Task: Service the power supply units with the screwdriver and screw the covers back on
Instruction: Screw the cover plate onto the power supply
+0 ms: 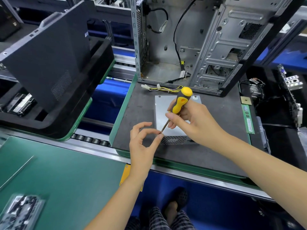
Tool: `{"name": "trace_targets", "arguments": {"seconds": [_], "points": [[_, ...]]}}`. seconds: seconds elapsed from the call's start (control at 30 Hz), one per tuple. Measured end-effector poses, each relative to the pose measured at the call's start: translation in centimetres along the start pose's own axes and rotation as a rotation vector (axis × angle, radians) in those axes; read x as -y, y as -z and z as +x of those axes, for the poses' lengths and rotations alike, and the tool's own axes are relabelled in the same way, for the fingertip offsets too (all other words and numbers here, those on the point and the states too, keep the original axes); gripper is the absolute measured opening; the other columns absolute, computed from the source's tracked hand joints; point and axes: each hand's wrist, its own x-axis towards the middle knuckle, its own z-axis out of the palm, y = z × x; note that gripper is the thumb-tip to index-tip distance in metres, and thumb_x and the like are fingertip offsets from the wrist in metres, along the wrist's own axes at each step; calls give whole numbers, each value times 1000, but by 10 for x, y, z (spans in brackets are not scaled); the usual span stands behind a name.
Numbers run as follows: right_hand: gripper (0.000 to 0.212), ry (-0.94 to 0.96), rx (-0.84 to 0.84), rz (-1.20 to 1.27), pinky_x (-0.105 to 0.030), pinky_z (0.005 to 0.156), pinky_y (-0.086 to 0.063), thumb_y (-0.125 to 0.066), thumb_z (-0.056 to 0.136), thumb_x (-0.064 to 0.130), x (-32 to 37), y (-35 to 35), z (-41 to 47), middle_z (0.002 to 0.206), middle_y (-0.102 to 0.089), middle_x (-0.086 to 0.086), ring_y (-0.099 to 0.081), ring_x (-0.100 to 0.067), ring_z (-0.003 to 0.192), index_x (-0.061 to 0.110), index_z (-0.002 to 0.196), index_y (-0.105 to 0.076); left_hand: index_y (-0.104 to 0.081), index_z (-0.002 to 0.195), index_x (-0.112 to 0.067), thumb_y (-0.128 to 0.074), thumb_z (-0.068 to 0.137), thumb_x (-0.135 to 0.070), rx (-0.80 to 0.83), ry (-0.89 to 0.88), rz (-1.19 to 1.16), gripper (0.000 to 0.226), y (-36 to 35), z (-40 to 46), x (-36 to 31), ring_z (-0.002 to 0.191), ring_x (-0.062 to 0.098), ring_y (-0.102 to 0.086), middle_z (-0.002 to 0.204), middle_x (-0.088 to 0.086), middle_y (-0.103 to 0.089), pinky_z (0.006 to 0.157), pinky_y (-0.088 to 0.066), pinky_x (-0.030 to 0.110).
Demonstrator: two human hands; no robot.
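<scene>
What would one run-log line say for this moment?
right hand: grips screwdriver | left hand: pinches at its tip | power supply unit: cover on, on pallet

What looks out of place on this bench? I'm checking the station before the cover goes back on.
Nothing looks damaged or spilled. The power supply unit lies flat on the grey mat, its wire bundle trailing loose behind it. The right hand holds the screwdriver; the left hand pinches at its tip.

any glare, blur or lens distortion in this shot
Head view: wide-angle bend curves the conveyor rails at the edges; the bag of parts at lower left is smeared; soft sheen on the power supply cover; right hand and screwdriver sharp.
</scene>
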Motion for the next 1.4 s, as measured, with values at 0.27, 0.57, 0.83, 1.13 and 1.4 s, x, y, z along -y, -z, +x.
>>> {"name": "trace_targets", "arguments": {"seconds": [0.27, 0.57, 0.83, 1.13, 1.4], "points": [[17, -40, 46, -79, -37, 70, -57, -60, 93, 17, 6, 3, 7, 79, -65, -4, -69, -11, 67, 1, 92, -54, -72, 87, -18, -79, 80, -9, 103, -48, 6, 14, 4, 10, -5, 116, 10, -54, 114, -3, -59, 98, -39, 17], [20, -161, 166, -55, -33, 52, -56, -70, 86, 23, 28, 29, 36, 86, -67, -4, -70, -19, 64, 9, 87, -55, -75, 79, -18, -79, 79, -10, 117, -59, 43, 9, 5, 20, -9, 98, 10, -60, 94, -5, -65, 87, -44, 15], [4, 86, 435, -636, -18, 51, -52, -64, 89, 20, 66, 59, 74, 80, -62, 7, -62, -5, 59, 20, 93, -63, -74, 77, -13, -81, 77, -10, 94, -119, 131, 8, 8, 17, -11, 99, 9, -59, 96, -4, -61, 87, -45, 15], [53, 188, 427, -1357, -28, 47, -25, -26, 91, 64, 78, 44, 79, 64, -37, 1, -34, -17, 52, 16, 86, -45, -72, 78, -13, -80, 79, -9, 115, -168, 197, 9, 10, 16, -13, 97, 9, -59, 96, -7, -60, 83, -47, 17], [29, 231, 647, -1198, -27, 45, -25, -46, 95, 48, 89, 58, 74, 66, -41, 7, -41, -12, 55, 20, 87, -44, -74, 85, -14, -79, 80, -8, 228, -197, 193, 9, 18, 22, -14, 100, 9, -59, 100, -4, -60, 85, -44, 12]]}}
